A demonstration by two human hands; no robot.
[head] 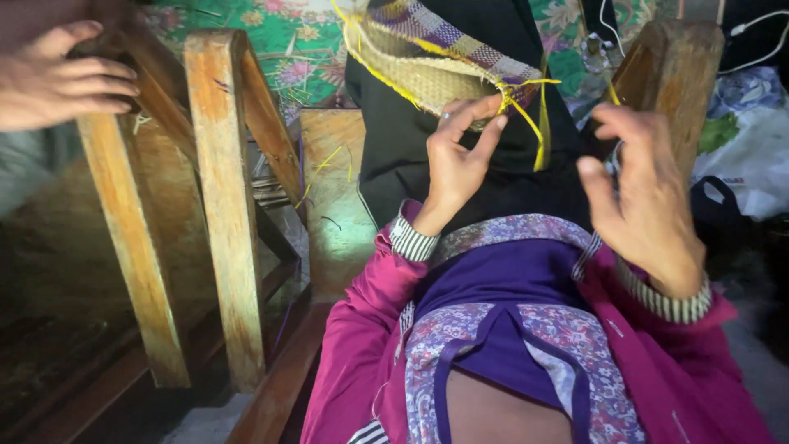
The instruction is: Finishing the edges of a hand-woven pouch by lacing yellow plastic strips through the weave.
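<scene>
At the far left another person's hand (57, 74) rests on the top of the wooden frame (218, 189), well apart from my work; I leave it out of my reckoning. Behind the frame lies a green floral cloth (283, 45).

The woven basket (427, 62) sits up on my knee, over the black cloth (501, 156), its rim of purple checked weave turned toward me. My left hand (456, 160) is up against the basket's lower edge, thumb and forefinger closed in a pinch on the yellow strips (526, 111) where they leave the weave, the other fingers curled loosely behind. I judge that a good pinch here stays close to the rim, so the last crossing cannot slacken.

My right hand (645, 205) hovers just beside, fingers spread and slightly bent, holding nothing firmly that I can make out; a thin strand may run past the fingertips, but I cannot tell. To work it well, I would keep this hand near and free to take the loose yellow ends, drawing evenly and flat, not twisted, since a strip pulled at an angle would likely kink or split.

At the far right a plastic bag (752, 156) lies beside the wooden post (670, 74).
</scene>
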